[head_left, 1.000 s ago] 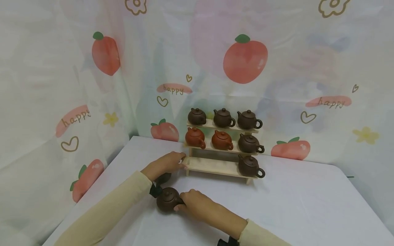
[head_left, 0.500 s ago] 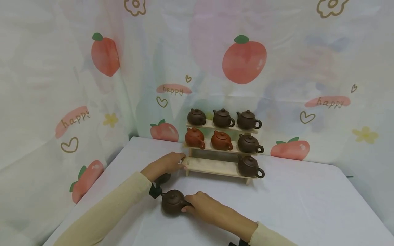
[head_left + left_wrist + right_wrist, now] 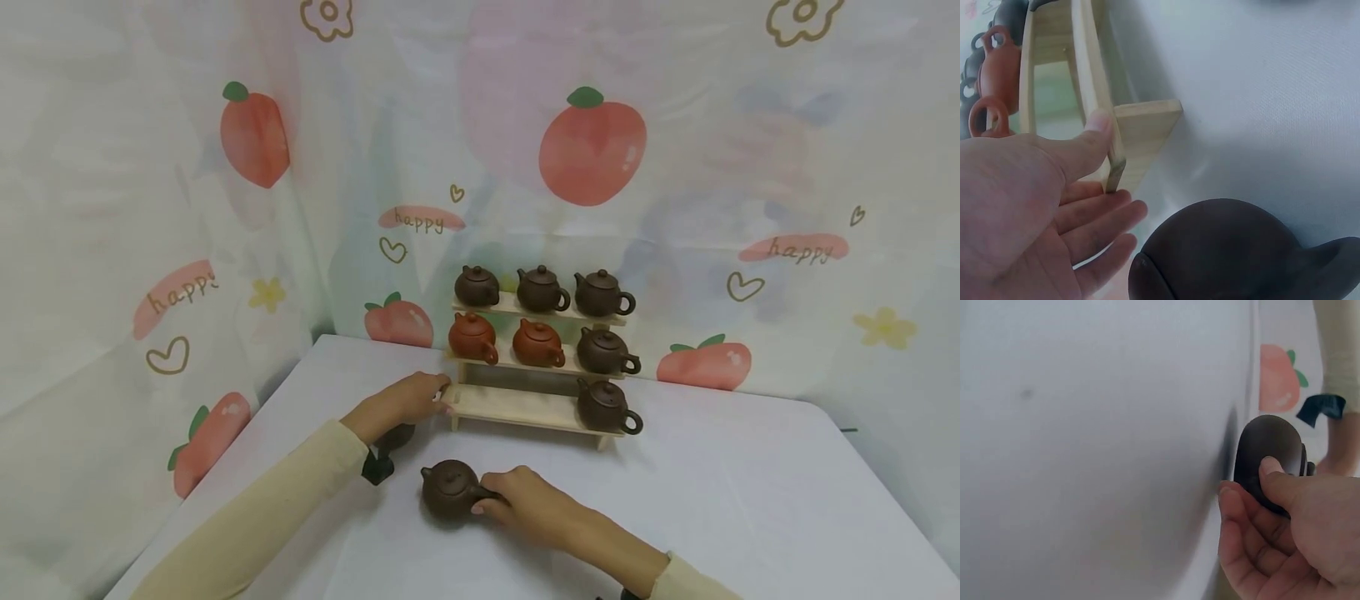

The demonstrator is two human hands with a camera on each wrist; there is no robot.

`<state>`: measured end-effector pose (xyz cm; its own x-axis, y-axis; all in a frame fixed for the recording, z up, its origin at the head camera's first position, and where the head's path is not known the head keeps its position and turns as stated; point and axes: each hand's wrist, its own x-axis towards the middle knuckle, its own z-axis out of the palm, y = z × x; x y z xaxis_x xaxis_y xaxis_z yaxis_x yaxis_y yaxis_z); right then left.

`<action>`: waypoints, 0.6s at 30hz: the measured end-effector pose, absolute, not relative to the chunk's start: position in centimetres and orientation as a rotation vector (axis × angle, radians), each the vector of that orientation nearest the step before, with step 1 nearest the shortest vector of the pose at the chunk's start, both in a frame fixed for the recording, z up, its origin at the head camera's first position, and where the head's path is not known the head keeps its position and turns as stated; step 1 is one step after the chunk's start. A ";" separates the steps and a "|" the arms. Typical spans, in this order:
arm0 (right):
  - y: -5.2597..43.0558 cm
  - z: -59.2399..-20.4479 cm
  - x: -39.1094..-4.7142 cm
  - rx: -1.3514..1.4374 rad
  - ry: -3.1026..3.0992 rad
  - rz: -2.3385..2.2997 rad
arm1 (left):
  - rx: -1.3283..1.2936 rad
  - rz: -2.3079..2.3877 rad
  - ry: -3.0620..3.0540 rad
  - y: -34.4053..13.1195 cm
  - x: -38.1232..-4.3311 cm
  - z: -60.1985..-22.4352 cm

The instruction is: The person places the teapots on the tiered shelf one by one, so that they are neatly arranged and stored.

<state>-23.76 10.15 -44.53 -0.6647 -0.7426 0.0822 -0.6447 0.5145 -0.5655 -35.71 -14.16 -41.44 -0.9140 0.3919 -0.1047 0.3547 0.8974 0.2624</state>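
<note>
My right hand [image 3: 525, 504] pinches the handle of a dark brown teapot [image 3: 448, 490], its spout pointing left, in front of a wooden three-tier display rack [image 3: 517, 406]. Seen from the right wrist, the thumb lies over the handle and the round body shows beyond it. At the rack's left end, my left hand [image 3: 405, 398] grips the lowest shelf; the left wrist view has the thumb [image 3: 1099, 122] on the board and the fingers below. Another dark teapot [image 3: 1216, 250] stands beside that hand, partly hidden under the wrist in the head view.
Three dark teapots line the top shelf, among them a middle one [image 3: 543, 290]. Two reddish teapots, one at left [image 3: 472, 335], share the middle shelf with a dark one [image 3: 602, 350]. A dark teapot [image 3: 602, 406] sits at the lowest shelf's right end. Patterned cloth hangs behind the white table [image 3: 750, 500].
My right hand has carried the dark teapot to the right, away from the left wrist. The left hand stays on the rack's end.
</note>
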 end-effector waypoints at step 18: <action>15.6 -41.5 -26.0 -0.890 2.906 -1.006 | 0.589 0.382 2.909 -14.1 -35.5 -41.3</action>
